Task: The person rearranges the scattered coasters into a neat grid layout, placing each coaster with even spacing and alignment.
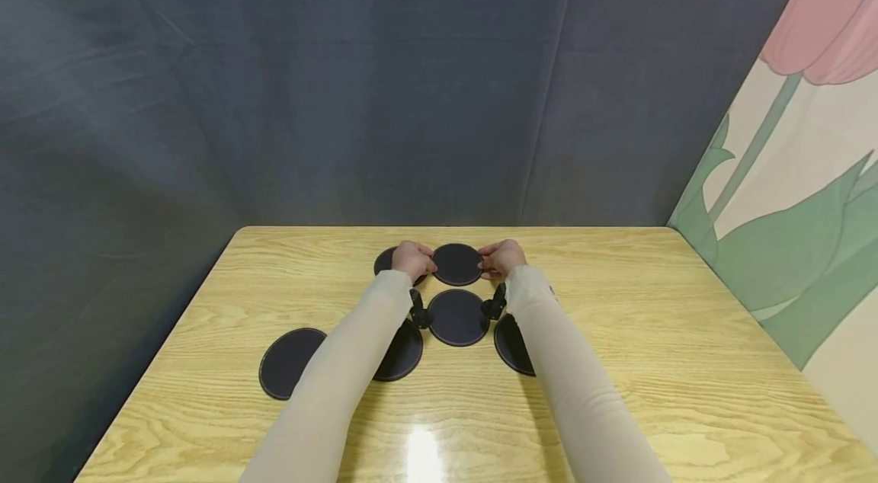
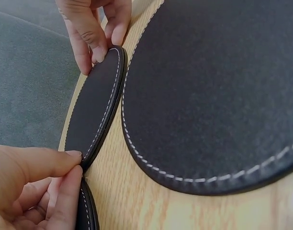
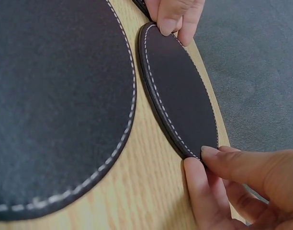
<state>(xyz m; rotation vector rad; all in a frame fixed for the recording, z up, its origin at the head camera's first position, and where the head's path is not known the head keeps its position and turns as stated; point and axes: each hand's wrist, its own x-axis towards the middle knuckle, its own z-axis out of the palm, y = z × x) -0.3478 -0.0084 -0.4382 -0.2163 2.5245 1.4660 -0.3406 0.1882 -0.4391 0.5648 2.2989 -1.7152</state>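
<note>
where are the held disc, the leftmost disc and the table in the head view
held disc point(image 1: 457, 264), head view: middle of its top face
leftmost disc point(image 1: 289, 363), head view: uncovered part of its top face
table point(image 1: 686, 361), head view: bare wood right of both sleeves

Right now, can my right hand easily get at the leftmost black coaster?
Probably not easily: your left sleeve stretches between the leftmost coaster and your right hand, which pinches the far middle coaster.
</note>
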